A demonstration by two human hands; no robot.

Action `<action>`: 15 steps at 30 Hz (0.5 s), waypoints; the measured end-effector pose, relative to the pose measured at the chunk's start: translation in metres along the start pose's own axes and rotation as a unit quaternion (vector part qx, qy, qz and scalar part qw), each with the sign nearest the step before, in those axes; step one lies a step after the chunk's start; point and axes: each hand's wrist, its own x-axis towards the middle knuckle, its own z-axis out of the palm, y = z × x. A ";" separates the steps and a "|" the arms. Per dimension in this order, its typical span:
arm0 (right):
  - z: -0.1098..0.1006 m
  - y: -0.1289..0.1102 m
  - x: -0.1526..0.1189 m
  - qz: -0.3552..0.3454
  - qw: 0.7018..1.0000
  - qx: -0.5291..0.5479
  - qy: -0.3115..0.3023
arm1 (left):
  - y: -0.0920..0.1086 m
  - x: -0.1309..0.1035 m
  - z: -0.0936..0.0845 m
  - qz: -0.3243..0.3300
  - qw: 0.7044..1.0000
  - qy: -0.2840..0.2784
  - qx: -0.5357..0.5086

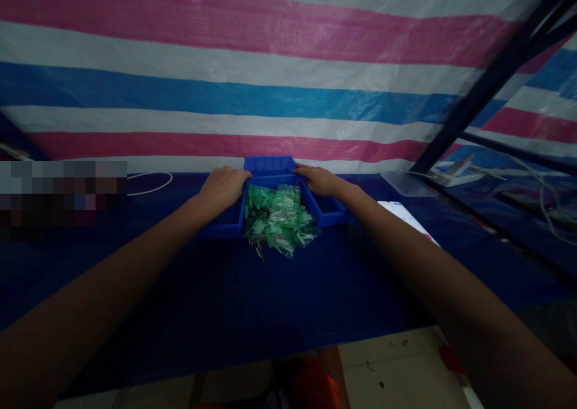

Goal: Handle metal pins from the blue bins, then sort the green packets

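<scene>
A blue plastic bin (269,165) stands at the back of the table, against the striped sheet. My left hand (225,187) grips its left edge with curled fingers. At the opposite edge, my right hand (319,181) has its fingers closed on the rim. Between and in front of my hands lies a heap of small clear-and-green plastic packets (282,219), with thin metallic pieces among them. The heap spreads onto the tabletop. A second blue bin (220,231) sits below my left hand, and a third blue bin (333,218) is partly behind my right wrist.
The dark blue table (270,301) ends at a front edge near me. A white printed sheet (406,218) lies beyond my right forearm. A white cable (155,180) loops at the left. Dark metal frame bars (491,84) slant at the right.
</scene>
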 end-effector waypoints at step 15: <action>-0.044 -0.025 -0.027 0.001 0.992 -0.064 0.106 | -0.003 -0.013 -0.027 -0.005 0.997 0.077 -0.007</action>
